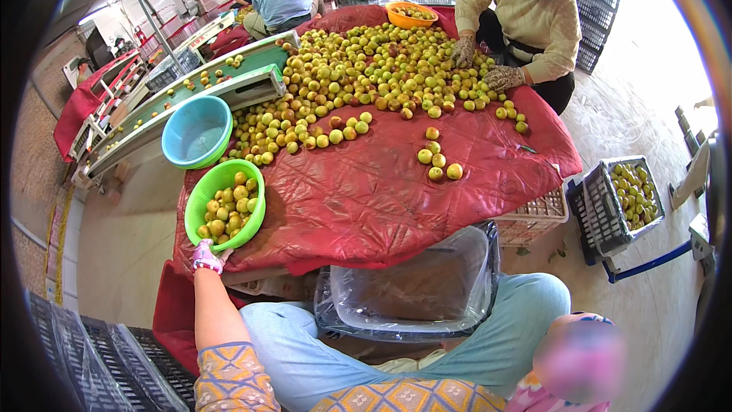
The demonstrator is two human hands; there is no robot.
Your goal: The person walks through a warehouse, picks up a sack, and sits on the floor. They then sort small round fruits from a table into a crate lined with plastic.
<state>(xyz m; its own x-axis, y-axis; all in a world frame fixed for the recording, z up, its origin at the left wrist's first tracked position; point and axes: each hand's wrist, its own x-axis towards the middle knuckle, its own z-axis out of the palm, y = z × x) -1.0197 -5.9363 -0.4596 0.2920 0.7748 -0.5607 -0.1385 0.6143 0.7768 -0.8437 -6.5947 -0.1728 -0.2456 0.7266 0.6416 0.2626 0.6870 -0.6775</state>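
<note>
My left hand, in a pink patterned glove, grips the near rim of a lime-green plastic basket. Inside the basket lie several round yellow-brown fruits that look like jujubes. It sits at the left edge of a table covered with a red quilted sheet. My right hand, also in a pink glove, is by my right knee at the lower right; blur hides its fingers. Behind the basket stands a blue basin, nested in a green one. A large heap of the same fruits spreads over the far table.
Between my knees stands a plastic-lined crate. A fruit-filled black crate is on the right. A conveyor belt meets the table at the left. Across it, a gloved co-worker handles fruits near an orange basin. Other people sit farther back.
</note>
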